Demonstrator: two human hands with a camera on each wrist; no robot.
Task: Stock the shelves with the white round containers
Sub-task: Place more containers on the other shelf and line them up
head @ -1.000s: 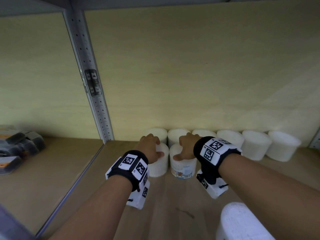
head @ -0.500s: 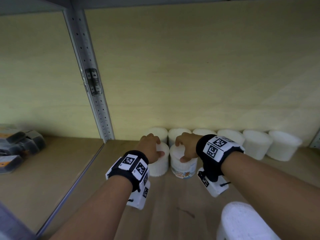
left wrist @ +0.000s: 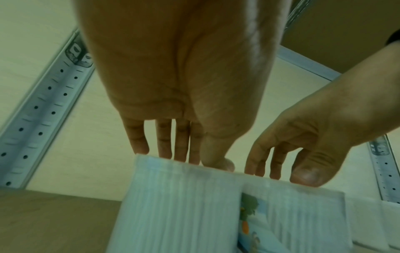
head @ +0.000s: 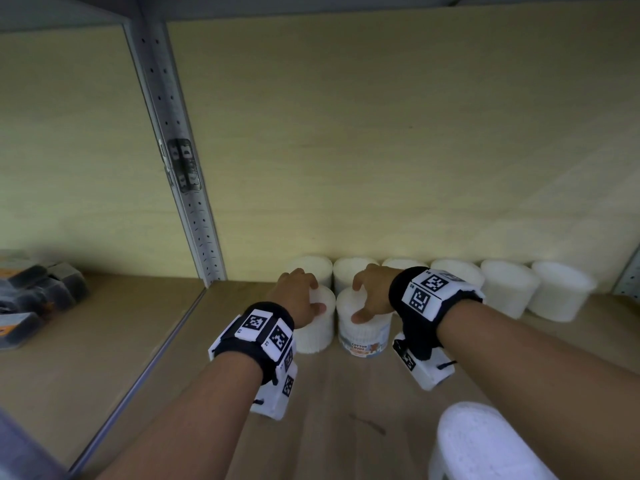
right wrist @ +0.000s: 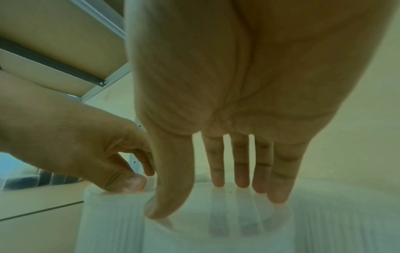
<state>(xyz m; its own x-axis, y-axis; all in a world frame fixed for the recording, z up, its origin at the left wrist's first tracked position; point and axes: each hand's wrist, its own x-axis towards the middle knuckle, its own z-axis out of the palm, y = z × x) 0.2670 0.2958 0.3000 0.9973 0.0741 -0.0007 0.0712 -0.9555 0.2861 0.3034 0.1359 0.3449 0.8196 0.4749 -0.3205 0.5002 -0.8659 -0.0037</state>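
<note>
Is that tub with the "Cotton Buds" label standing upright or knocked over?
Upright. The labelled tub stands on its base on the shelf, round lid up, with the right hand resting fingertips on the lid.

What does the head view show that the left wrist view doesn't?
Head only: the full back row of containers, the spare container nearest the camera, and dark packs in the next bay. Left wrist only: the left hand's fingers straight on the lid rim. Both: left hand, right hand, the two front containers.
</note>
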